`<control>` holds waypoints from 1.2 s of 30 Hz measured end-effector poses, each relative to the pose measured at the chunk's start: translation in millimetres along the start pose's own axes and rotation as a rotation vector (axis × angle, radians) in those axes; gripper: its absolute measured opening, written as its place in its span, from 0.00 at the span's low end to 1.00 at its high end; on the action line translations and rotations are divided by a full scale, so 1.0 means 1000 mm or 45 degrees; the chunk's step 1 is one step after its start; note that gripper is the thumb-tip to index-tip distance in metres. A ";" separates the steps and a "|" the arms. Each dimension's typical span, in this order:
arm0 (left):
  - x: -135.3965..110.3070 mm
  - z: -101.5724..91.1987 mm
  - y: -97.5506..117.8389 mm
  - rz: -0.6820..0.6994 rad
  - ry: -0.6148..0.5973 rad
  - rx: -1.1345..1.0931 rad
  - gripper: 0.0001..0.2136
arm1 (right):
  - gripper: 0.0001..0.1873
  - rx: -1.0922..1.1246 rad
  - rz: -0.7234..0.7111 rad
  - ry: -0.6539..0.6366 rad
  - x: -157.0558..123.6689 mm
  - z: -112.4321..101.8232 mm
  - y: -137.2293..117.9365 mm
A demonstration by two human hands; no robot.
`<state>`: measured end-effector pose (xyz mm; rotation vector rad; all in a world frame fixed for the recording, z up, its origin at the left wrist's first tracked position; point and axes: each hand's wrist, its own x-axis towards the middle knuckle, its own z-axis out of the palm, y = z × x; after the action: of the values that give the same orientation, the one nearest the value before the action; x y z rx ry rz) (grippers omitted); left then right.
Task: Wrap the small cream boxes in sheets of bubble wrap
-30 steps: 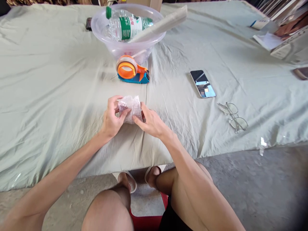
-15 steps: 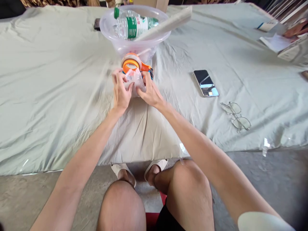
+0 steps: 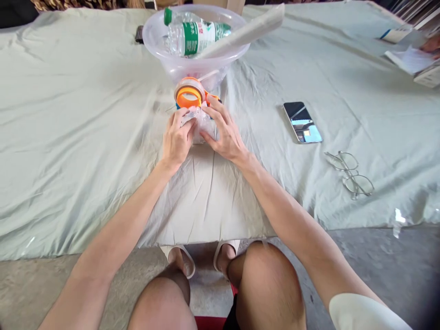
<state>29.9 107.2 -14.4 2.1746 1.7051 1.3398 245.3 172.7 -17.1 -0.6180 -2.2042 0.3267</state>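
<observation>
A small crumpled bundle of clear plastic wrap [image 3: 203, 127], with some pinkish colour in it, lies on the cloth between my hands. My left hand [image 3: 177, 140] grips its left side, thumb and fingers closed on the plastic. On the other side, my right hand [image 3: 224, 130] rests against the bundle with its fingers stretched out and apart from the thumb. Just beyond my fingertips stands an orange tape dispenser [image 3: 189, 94] with a roll of clear tape; its handle is partly hidden by my right fingers. What is inside the wrap I cannot make out.
Behind the dispenser sits a translucent plastic basin [image 3: 161, 55] holding a green-labelled water bottle [image 3: 201, 39] and a long whitish roll [image 3: 247, 30] jutting out to the right. A phone [image 3: 302, 123] and eyeglasses [image 3: 350, 174] lie to the right. Another person's hand [image 3: 432, 44] shows at the far right.
My right fingers have spread from a pinch on the plastic and reach out farther. The bundle looks lower and flatter. The view has shifted slightly.
</observation>
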 end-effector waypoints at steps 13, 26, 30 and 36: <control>-0.004 -0.002 -0.009 0.038 -0.234 -0.093 0.38 | 0.35 0.234 0.127 -0.202 -0.004 0.004 -0.006; -0.005 -0.001 -0.011 0.075 -0.419 0.003 0.38 | 0.34 0.255 0.199 -0.171 -0.004 0.018 0.010; -0.003 -0.001 -0.011 0.068 -0.407 0.004 0.32 | 0.33 0.276 0.194 -0.167 -0.005 0.015 0.005; -0.001 0.003 -0.016 0.044 -0.397 -0.005 0.29 | 0.42 0.204 0.283 -0.277 -0.006 0.007 -0.001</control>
<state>19.7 113.5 -25.3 2.2749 1.5524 0.9452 242.8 168.9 -24.9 -0.7703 -2.2887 0.7091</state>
